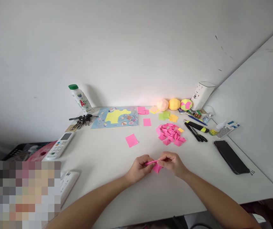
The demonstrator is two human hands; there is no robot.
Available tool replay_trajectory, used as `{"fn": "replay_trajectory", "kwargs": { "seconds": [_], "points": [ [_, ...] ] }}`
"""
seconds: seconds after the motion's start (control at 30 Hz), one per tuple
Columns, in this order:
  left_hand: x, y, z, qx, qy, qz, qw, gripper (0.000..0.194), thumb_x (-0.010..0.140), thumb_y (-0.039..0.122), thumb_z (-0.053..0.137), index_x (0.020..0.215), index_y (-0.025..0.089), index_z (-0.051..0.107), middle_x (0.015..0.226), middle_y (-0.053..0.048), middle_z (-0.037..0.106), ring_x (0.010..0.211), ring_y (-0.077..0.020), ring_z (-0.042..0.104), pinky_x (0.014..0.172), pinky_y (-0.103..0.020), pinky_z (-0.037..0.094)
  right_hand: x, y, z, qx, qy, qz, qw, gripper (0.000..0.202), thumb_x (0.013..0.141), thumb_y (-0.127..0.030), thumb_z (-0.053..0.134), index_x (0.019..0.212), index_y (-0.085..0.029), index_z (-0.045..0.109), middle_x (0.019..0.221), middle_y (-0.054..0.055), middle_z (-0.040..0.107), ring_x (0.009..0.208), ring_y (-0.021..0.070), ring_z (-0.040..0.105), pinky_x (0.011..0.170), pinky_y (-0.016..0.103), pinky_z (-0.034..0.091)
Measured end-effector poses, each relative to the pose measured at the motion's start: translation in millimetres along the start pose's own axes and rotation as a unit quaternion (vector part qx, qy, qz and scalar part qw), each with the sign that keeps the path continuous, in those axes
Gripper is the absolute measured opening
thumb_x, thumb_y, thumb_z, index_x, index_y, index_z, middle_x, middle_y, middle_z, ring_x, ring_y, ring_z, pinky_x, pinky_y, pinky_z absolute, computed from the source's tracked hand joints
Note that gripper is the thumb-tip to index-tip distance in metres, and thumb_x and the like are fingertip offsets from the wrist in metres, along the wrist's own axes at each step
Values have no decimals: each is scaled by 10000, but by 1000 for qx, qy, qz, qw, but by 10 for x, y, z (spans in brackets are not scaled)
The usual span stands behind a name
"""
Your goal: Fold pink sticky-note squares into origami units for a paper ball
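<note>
My left hand (141, 168) pinches the left side of a folded pink paper (157, 168) just above the white table. From the other side my right hand (172, 163) grips the same paper between thumb and fingers. A pile of folded pink pieces (171, 133) lies beyond my right hand. Two flat pink squares (132, 140) (147, 122) rest further up and to the left. Near the wall, more pink sheets (142, 110) lie beside green paper (164, 115) and orange paper (173, 118).
Paper balls (174, 104) and a white box (202, 95) stand by the wall. Scissors (196, 133), a cutter (197, 126) and a black phone (231, 157) lie right. A bottle (81, 99), keys (85, 119), blue sheet (100, 119) and remote (60, 144) are left.
</note>
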State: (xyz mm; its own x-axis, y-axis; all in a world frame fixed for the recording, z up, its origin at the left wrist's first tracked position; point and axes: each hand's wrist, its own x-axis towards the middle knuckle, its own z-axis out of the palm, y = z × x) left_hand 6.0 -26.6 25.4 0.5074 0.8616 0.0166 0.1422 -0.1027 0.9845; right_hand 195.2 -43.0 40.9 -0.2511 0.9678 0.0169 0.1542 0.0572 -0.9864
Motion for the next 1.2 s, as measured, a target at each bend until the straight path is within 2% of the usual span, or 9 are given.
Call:
{"fn": "replay_trajectory", "kwargs": {
  "seconds": [0.23,0.3,0.4,0.53,0.63,0.7,0.9,1.03,1.2],
  "points": [
    [0,-33,-7,-17,-3,-11,1000,272,807,352,534,646,136,567,593,16,476,547,-86,419,535,-223,353,-4,-64,-15,-29,-17,-14,999,312,865,-365,487,661,-153,592,617,-4,508,575,115,473,561,240,426],
    [1,-35,-10,-24,-6,-16,1000,273,805,357,539,647,136,566,588,17,481,542,-85,418,531,-222,351,-2,-70,-12,-47,-9,-30,998,308,885,-370,449,735,-153,608,657,10,541,603,124,500,577,243,442],
    [3,-33,-6,-48,-21,-34,998,272,795,376,552,670,135,574,585,19,485,528,-83,432,519,-221,358,-4,-41,3,-96,-11,-74,993,225,842,-364,534,904,-171,632,783,38,617,692,149,556,615,251,467],
    [11,-51,8,-115,-38,-56,991,253,755,388,608,783,137,602,675,-6,550,574,-100,506,555,-238,410,-6,6,21,-138,-27,-110,984,191,846,-321,546,828,-185,679,730,37,662,654,146,580,587,239,466],
    [27,-83,0,-176,-18,-76,981,312,720,383,652,917,149,591,753,-27,606,603,-110,538,595,-260,443,-3,11,19,-132,13,-97,986,186,847,-308,549,821,-175,677,736,40,674,641,142,592,581,233,474],
    [38,-104,-12,-187,-2,-77,979,315,711,382,663,913,149,598,735,-24,613,582,-104,530,589,-258,443,-1,6,15,-126,25,-86,988,181,845,-307,552,823,-169,668,741,38,672,645,141,595,580,228,480],
    [48,-123,-23,-186,-23,-48,981,264,730,370,652,855,139,631,711,-27,613,589,-100,517,587,-246,436,-10,20,19,-116,-36,-78,990,217,863,-322,529,907,-171,679,775,40,679,671,145,608,616,237,498],
    [44,-131,-13,-192,-15,-43,980,246,733,362,654,822,134,626,680,-23,607,592,-105,523,592,-253,439,-18,37,20,-111,-33,-67,991,248,861,-350,524,893,-170,691,747,42,677,631,146,605,570,235,499],
    [48,-137,-7,-203,-9,-40,978,222,727,349,662,776,136,624,656,-13,611,576,-100,523,579,-247,435,-26,19,14,-91,-58,-44,993,285,865,-369,507,853,-157,697,653,28,654,551,137,601,500,224,483]
  ]
}}
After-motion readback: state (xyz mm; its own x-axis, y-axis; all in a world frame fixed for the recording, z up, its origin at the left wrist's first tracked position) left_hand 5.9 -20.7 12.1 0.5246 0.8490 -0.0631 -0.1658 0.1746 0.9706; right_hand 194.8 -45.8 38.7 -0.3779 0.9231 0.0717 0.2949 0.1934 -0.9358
